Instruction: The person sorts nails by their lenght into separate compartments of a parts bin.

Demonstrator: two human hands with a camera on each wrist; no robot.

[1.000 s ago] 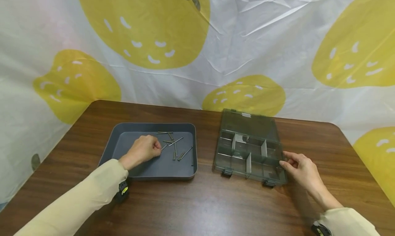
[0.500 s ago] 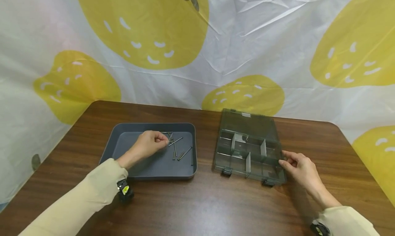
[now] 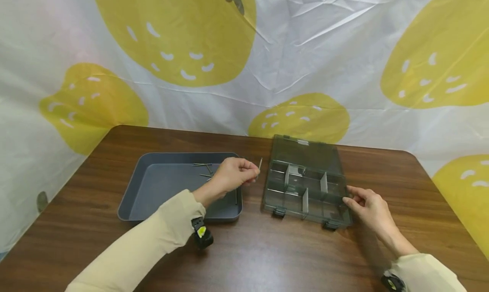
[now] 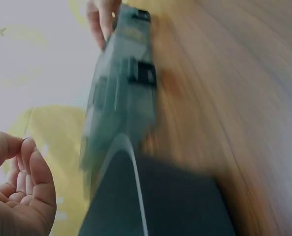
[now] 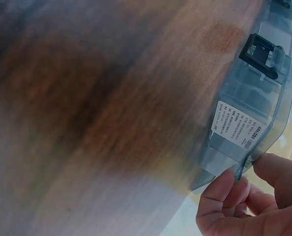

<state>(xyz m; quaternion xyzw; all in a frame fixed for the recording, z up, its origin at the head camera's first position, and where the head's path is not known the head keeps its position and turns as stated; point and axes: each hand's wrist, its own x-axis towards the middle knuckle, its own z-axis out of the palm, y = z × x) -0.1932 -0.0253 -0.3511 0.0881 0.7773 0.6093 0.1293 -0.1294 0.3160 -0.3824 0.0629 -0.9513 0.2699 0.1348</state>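
Both hands were in use, each w/ a pinch grip. By the L hand (image 3: 234,173), a single thin metal fastener (image 3: 261,163) was pinched btwn thumb and fingertips, w/ its free end projecting past the grip at a slight tilt. In the L wrist view, thumb tip and index tip were seen brought together, w/ the other fingers curled toward the palm; only a small dark bit was visible at the tips there. The held item was positioned above the table (image 3: 275,258), btwn the tray (image 3: 162,181) and the box (image 3: 307,154) as seen from the head.

By the R hand (image 3: 369,207), the box was gripped at its R edge: thumb was set on one face and fingers on the other, per the R wrist view. The box was of clear grey-green plastic, rested on the table, and was divided by light dividers (image 3: 305,200). Two dark latches (image 3: 279,212) were fitted along the near side; a white label (image 5: 240,125) w/ print was affixed to a side wall. Loose fasteners (image 3: 201,164) were scattered in the tray, partly hidden by the L hand and wrist.
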